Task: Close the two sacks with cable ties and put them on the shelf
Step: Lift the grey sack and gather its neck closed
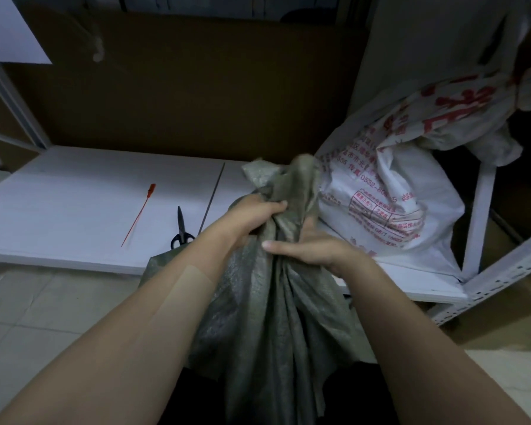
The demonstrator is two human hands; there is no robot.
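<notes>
Both hands bunch the grey sack's [276, 302] neck: left hand [252, 219] clenched at 11 o'clock, right hand [313, 250] wrapped below. Red cable tie [138, 214] sits at 9 on the shelf [74, 210], plenty of bare board around.

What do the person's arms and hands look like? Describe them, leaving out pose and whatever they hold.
Both forearms are bare, with no sleeves in view. The left hand and right hand wear no gloves, and no rings, watch or bracelet can be seen. A strip of translucent tape lies diagonally across the left forearm. The right thumbnail looks short and unpainted. The dim light hides finer detail.
</notes>
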